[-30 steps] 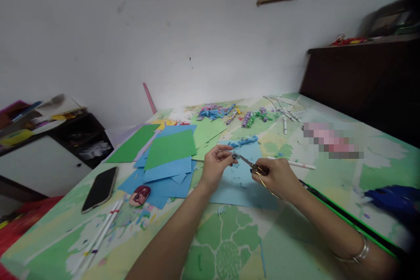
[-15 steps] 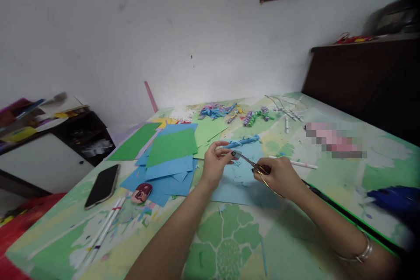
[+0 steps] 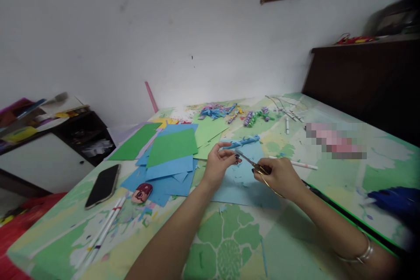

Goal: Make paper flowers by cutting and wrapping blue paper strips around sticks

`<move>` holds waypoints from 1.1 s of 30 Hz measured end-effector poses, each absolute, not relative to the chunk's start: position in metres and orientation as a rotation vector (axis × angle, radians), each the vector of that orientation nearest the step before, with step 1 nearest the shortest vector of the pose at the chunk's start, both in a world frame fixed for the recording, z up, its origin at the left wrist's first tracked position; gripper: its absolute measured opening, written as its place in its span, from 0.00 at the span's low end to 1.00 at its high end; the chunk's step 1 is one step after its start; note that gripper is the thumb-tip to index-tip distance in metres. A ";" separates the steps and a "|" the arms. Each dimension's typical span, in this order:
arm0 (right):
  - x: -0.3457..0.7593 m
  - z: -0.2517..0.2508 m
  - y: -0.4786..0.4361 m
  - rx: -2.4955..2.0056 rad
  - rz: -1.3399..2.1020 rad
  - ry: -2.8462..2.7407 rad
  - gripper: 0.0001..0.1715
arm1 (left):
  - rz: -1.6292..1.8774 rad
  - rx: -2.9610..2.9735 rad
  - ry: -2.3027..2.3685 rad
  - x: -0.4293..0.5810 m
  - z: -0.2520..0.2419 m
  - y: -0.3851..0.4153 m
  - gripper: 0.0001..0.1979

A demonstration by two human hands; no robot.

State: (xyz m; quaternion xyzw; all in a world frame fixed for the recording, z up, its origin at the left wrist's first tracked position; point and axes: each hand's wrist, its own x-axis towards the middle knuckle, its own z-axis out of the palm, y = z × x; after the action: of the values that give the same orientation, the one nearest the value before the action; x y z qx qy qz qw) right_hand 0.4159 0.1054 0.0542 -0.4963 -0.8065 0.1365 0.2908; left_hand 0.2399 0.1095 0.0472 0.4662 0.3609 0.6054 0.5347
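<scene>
My right hand [image 3: 277, 175] grips a pair of scissors [image 3: 257, 167] with gold-coloured handles, its fingers through the loops. The blades point left and reach the fingertips of my left hand [image 3: 220, 164]. Between its thumb and fingers my left hand pinches a small piece of blue paper, mostly hidden by the fingers. Just behind those fingers lies a rolled blue paper stick [image 3: 247, 140]. Beneath both hands is a light blue sheet [image 3: 236, 190] strewn with small blue snippets.
On the left are stacked green sheets [image 3: 172, 146] and blue sheets [image 3: 180, 186], a dark red case [image 3: 142, 193], a phone [image 3: 103, 186] and white markers [image 3: 103, 227]. Decorated paper rolls [image 3: 251, 119] and a blue paper pile [image 3: 213, 111] lie behind. A blue object [image 3: 393, 199] is at right.
My left hand has shifted slightly right and its thumb tip sits a little lower. The scissor blades look closer together. My right hand has stayed almost in place.
</scene>
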 end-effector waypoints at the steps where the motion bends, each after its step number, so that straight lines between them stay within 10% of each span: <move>1: 0.416 0.054 0.106 -1.318 0.362 -2.150 0.10 | 1.445 1.103 0.863 0.240 0.048 0.110 0.20; 33: 0.417 0.055 0.107 -1.277 0.442 -2.165 0.13 | 1.441 1.034 0.861 0.238 0.052 0.108 0.17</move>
State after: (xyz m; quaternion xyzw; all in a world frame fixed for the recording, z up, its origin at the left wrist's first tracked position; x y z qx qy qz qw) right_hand 0.4172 0.1068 0.0546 -0.4789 -0.8118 0.1658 0.2902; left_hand 0.2380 0.1079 0.0520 0.4373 0.3642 0.6092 0.5522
